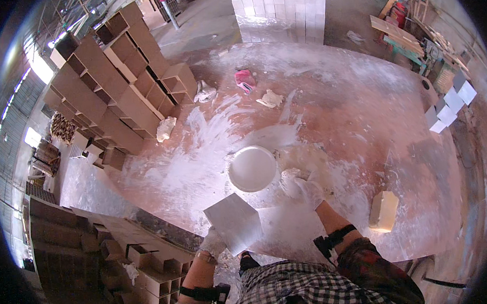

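One pale-grey, flat-faced box [234, 223], seemingly part-coated, is gripped by the left hand [212, 242] near a round white basin [253, 189]; the right hand [309, 192] grasps a whitish wad [292, 183]; stacked brown boxes [134, 111] look uncoated.

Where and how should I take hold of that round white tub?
Probably by the tub's rim, coming from the left: its round edge shows no handle, and that side has room, while the gloved right hand is close on the right and the pale box sits close in front.
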The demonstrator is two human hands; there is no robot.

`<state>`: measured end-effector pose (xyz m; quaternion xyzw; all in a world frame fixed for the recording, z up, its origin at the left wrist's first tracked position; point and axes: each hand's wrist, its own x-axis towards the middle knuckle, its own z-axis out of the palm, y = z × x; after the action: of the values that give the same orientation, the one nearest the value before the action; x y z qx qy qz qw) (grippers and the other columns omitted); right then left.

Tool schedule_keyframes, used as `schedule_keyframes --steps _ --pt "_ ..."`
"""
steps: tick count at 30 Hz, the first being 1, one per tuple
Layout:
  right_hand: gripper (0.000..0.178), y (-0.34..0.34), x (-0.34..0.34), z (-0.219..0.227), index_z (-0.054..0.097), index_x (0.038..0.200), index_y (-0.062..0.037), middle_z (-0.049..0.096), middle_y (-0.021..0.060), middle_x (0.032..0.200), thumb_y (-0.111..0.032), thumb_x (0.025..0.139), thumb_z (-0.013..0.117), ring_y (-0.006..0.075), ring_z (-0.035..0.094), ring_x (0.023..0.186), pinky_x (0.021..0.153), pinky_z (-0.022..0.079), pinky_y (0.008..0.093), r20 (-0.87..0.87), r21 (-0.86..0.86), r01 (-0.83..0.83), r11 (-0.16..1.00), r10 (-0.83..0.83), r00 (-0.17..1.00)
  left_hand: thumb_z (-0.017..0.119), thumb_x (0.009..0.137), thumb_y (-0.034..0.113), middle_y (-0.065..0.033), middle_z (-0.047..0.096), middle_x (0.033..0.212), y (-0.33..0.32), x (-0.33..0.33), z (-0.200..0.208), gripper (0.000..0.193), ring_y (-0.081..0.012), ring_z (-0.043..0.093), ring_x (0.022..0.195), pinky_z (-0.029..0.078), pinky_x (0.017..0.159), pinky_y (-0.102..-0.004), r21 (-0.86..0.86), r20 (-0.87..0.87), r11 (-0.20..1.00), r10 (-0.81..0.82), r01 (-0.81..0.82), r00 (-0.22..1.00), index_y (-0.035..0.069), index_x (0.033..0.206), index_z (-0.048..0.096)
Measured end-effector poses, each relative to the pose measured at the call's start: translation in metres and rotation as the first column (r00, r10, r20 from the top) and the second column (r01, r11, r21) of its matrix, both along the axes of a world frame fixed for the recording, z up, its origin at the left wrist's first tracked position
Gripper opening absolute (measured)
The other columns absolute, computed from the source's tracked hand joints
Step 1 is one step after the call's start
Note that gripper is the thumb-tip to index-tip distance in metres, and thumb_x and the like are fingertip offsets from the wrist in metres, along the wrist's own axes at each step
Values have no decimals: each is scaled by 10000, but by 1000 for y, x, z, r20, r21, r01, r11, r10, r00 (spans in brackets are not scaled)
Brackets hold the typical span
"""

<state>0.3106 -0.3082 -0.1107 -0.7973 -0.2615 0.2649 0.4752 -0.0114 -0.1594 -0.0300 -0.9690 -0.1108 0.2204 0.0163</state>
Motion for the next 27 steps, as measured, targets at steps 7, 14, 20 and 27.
schedule_keyframes --steps 7,14,20,27 --pt "634 -157 15 32 276 1349 3 439 178 1260 -214 847 597 277 422 1163 958 392 373 841 -105 569 816 -233 489 555 820 275 -128 603 1122 -29 26 -41 355 -227 584 1029 467 849 -361 -960 10 197 732 -197 681 68 1106 586" --pt "735 -341 68 -21 330 1296 75 496 201 1226 -379 810 644 302 475 1138 949 386 364 356 -86 805 587 -737 575 554 824 350 -105 513 1274 -77 109 -38 468 -218 450 1202 405 944 -331 -750 95 660 167 -40 981 124 1234 530" --pt "709 -335 72 6 519 1024 141 593 221 1000 -455 709 736 250 566 925 783 452 311 -187 -272 528 805 -582 791 523 805 328 -111 504 1287 -116 142 -9 461 -223 468 1194 421 936 -333 -423 200 853 -241 306 950 120 1215 553" --pt "651 -270 48 14 449 1229 18 558 102 1071 -113 673 760 156 559 924 772 474 273 -42 53 456 889 -454 890 540 788 270 -128 487 1305 -126 161 -38 471 -278 425 1223 368 996 -346 -517 55 828 -223 219 973 87 1222 550"
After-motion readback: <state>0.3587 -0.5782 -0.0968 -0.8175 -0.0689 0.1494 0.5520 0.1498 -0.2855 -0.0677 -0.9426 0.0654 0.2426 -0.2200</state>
